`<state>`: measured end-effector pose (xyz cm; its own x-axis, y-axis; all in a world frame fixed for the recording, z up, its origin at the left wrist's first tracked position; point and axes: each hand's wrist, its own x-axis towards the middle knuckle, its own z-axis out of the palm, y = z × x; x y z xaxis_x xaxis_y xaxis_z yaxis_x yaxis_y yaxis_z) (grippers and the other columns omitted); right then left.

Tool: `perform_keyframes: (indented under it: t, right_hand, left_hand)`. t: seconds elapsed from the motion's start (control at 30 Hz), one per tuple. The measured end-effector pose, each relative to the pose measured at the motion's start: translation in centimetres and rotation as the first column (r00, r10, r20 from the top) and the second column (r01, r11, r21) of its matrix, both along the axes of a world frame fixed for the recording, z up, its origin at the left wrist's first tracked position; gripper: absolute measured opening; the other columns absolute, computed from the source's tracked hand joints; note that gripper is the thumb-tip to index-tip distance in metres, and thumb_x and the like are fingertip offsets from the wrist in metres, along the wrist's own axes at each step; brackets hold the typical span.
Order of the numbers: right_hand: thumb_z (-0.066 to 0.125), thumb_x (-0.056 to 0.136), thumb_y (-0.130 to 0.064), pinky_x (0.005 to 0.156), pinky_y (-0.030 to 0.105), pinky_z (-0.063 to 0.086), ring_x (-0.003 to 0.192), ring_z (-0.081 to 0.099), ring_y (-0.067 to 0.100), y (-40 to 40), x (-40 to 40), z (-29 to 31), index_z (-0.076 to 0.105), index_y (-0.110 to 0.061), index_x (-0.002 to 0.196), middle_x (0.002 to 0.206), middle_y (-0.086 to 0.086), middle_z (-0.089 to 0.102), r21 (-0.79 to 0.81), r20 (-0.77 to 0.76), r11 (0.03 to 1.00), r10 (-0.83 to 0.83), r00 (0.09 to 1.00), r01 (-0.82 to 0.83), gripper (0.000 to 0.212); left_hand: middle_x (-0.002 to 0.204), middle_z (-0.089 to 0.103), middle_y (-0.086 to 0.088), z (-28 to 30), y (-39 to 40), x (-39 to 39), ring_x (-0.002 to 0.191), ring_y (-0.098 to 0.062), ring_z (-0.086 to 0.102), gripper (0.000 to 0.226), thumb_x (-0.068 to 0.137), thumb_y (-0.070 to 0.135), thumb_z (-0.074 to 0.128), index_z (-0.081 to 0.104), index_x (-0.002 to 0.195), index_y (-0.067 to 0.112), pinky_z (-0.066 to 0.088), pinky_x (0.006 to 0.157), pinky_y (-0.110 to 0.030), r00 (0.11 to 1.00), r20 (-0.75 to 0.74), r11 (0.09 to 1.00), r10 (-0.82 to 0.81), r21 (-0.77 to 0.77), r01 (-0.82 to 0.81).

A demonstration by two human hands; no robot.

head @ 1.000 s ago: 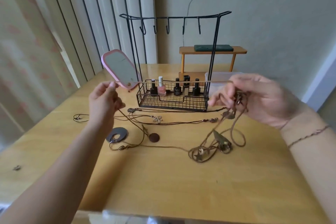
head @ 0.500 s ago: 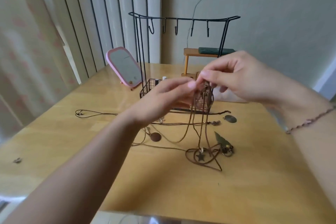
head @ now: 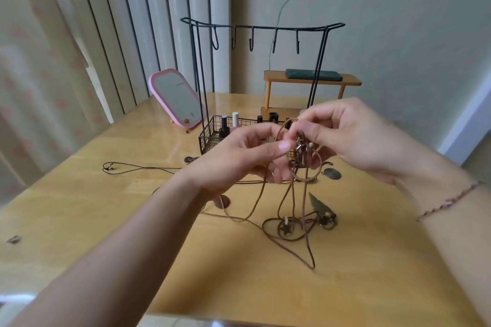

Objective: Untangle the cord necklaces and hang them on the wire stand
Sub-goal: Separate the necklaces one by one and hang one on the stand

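Both hands are up in the air, close together, just in front of the wire stand (head: 261,34). The left hand (head: 239,159) has its fingers curled in. Its thumb and first finger pinch a brown cord of the tangled cord necklaces (head: 297,186). The other left fingers bend under, and cords run past them. The right hand (head: 353,138) also has bent fingers. Its thumb and first finger pinch the knot of cords and little metal clasps at the top of the tangle. The two pinches almost touch each other.

From the hands, the brown cords hang down to the table (head: 239,273). They end in a messy loop on the wood, in front of the stand. A star charm (head: 286,229) lies in that loop. A leaf charm (head: 317,203) with a ring lies just beside it. A round flat charm (head: 332,174) lies on the table under the right hand.

A thin dark cord (head: 132,168) lies flat on the table, to the left of the stand's basket. It is not in any hand.

The stand has five hooks on its top bar, and none has a necklace on it. Small nail polish bottles (head: 235,125) stand in its wire basket. A pink mirror (head: 176,99) leans just to the left of the stand. A little wooden shelf (head: 310,79) stands behind the stand, with a dark flat thing on top.
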<state>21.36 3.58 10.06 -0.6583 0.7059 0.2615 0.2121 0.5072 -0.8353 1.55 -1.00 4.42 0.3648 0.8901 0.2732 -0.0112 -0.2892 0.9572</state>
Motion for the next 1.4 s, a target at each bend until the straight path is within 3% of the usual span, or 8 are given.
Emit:
perform_keyframes:
  t: [0.13, 0.23, 0.33, 0.63, 0.8, 0.93, 1.2, 1.4]
  right_hand:
    - [0.071, 0.079, -0.026, 0.059, 0.033, 0.058, 0.064, 0.069, 0.027, -0.2, -0.4, -0.9, 0.076, -0.014, 0.083, 0.077, 0.013, 0.074, -0.046, -0.089, 0.999, -0.019, 0.996, 0.015, 0.013]
    - [0.073, 0.073, -0.026, 0.055, 0.03, 0.057, 0.063, 0.069, 0.025, -0.3, -0.3, -1.4, 0.072, -0.014, 0.085, 0.078, 0.013, 0.075, -0.082, -0.108, 0.997, -0.01, 0.994, 0.001, 0.016]
    - [0.07, 0.074, -0.022, 0.054, 0.029, 0.056, 0.059, 0.067, 0.021, -0.4, 0.1, -1.5, 0.069, -0.01, 0.089, 0.075, 0.01, 0.072, -0.156, -0.176, 0.988, -0.014, 0.984, -0.014, 0.019]
    - [0.062, 0.081, -0.011, 0.061, 0.03, 0.057, 0.064, 0.063, 0.021, -0.4, 1.7, -1.9, 0.066, -0.008, 0.101, 0.073, 0.01, 0.063, -0.283, -0.239, 0.95, 0.068, 0.969, -0.136, 0.02]
    - [0.066, 0.078, -0.013, 0.056, 0.028, 0.054, 0.058, 0.059, 0.017, -0.5, 1.7, -2.4, 0.069, -0.012, 0.095, 0.07, 0.008, 0.062, -0.251, -0.211, 0.966, 0.004, 0.977, -0.058, 0.017]
    - [0.067, 0.086, -0.006, 0.056, 0.033, 0.054, 0.057, 0.06, 0.016, -0.6, 1.5, -3.0, 0.069, -0.013, 0.092, 0.068, 0.003, 0.064, -0.174, -0.137, 0.983, -0.078, 0.987, 0.053, 0.01]
    - [0.074, 0.062, -0.06, 0.06, 0.036, 0.051, 0.052, 0.06, 0.021, -2.3, 0.6, -4.0, 0.068, -0.021, 0.084, 0.064, 0.01, 0.068, -0.109, -0.129, 0.976, -0.203, 0.971, 0.189, 0.045]
    - [0.076, 0.085, -0.017, 0.052, 0.028, 0.053, 0.05, 0.059, 0.017, -2.7, 0.4, -4.2, 0.073, -0.01, 0.086, 0.063, 0.005, 0.066, -0.144, -0.143, 0.972, -0.207, 0.968, 0.187, 0.008]
  left_hand:
    - [0.097, 0.069, -0.022, 0.2, 0.0, 0.5, 0.082, -0.028, 0.066, 0.038, 0.093, 0.016, 0.062, 0.053, 0.117, -0.012, 0.053, 0.084, -0.046, 0.997, -0.071, 1.0, 0.004, -0.002, -0.005]
    - [0.095, 0.069, -0.007, 0.1, -0.1, 0.7, 0.079, -0.031, 0.058, 0.029, 0.093, 0.013, 0.06, 0.059, 0.113, -0.009, 0.054, 0.073, -0.04, 0.993, -0.118, 0.999, 0.019, 0.053, -0.013]
    - [0.076, 0.062, 0.004, -0.1, -0.3, 0.6, 0.066, -0.016, 0.054, 0.014, 0.093, 0.012, 0.061, 0.063, 0.099, -0.001, 0.049, 0.062, -0.028, 0.987, -0.159, 0.996, 0.024, 0.084, -0.01]
    - [0.066, 0.05, 0.002, -0.5, -0.2, 0.1, 0.056, -0.008, 0.043, 0.009, 0.089, 0.012, 0.07, 0.062, 0.088, 0.009, 0.037, 0.054, -0.016, 0.992, -0.115, 0.997, 0.041, 0.066, -0.034]
    - [0.071, 0.046, -0.012, -0.4, -0.2, 0.2, 0.06, -0.008, 0.046, 0.012, 0.085, 0.012, 0.07, 0.06, 0.088, 0.006, 0.041, 0.059, -0.014, 0.993, -0.115, 0.995, 0.038, 0.094, -0.027]
    - [0.068, 0.05, -0.002, -0.5, -0.4, 0.1, 0.058, -0.006, 0.047, 0.01, 0.087, 0.01, 0.069, 0.06, 0.089, 0.007, 0.041, 0.058, -0.014, 0.994, -0.101, 0.996, 0.027, 0.09, -0.018]
    - [0.069, 0.052, -0.003, -0.5, -0.5, 0.5, 0.061, -0.006, 0.051, 0.013, 0.084, 0.011, 0.07, 0.061, 0.09, 0.004, 0.044, 0.062, -0.013, 0.987, -0.126, 0.986, 0.103, 0.144, -0.085]
    - [0.065, 0.046, -0.004, -0.5, -0.8, 0.7, 0.057, -0.006, 0.045, 0.009, 0.084, 0.01, 0.07, 0.061, 0.086, 0.009, 0.041, 0.059, -0.012, 0.975, -0.187, 0.98, 0.123, 0.179, -0.089]
